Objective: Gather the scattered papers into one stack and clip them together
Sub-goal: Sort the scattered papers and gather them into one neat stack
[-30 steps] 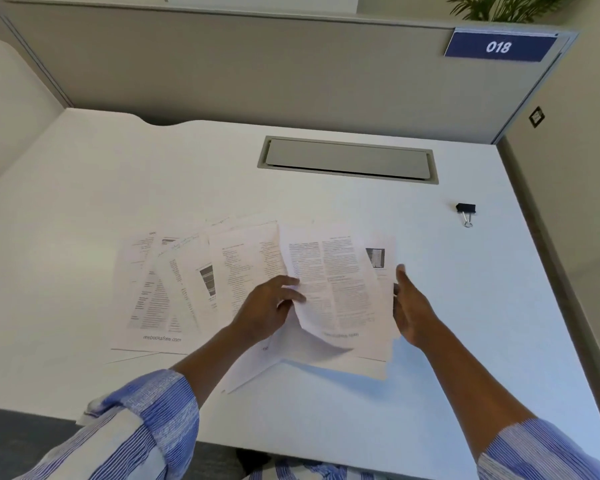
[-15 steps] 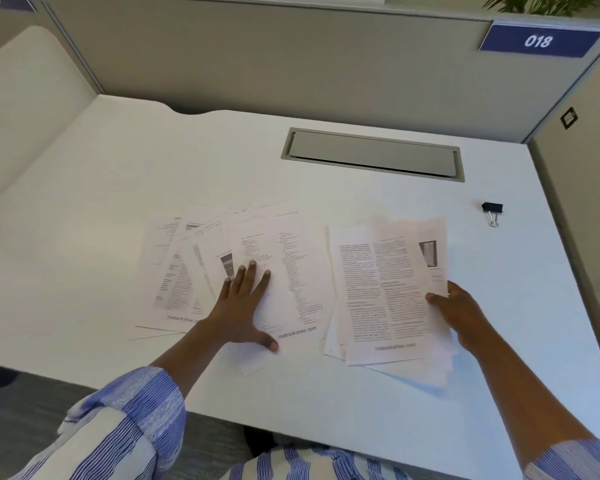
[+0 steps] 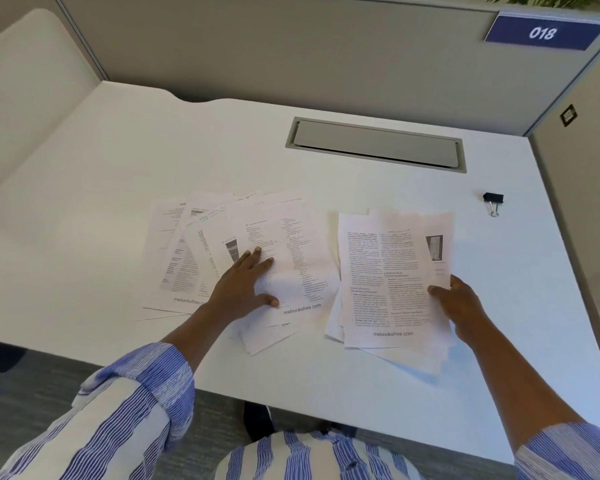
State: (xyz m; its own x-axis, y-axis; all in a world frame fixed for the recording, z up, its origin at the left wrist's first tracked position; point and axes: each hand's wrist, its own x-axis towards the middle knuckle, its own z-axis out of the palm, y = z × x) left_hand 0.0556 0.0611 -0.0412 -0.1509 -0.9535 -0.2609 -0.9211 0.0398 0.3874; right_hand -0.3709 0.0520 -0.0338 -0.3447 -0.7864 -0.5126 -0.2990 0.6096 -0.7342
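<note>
1. Little moved since 0.5 s ago: left hand (image 3: 246, 285) kept flat, fingers spread, on left papers (image 3: 284, 258).
2. Right stack (image 3: 385, 282) pinched at its edge by right hand (image 3: 459, 306) (thumb on top).
3. Binder clip (image 3: 493, 200) lies apart, far right on desk (image 3: 118, 150).

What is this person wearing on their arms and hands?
Both hands, left hand and right hand, are bare: no gloves, rings or watch visible. The forearms are bare too. Blue-and-white striped shirt sleeves are pushed up toward the elbows.
</note>
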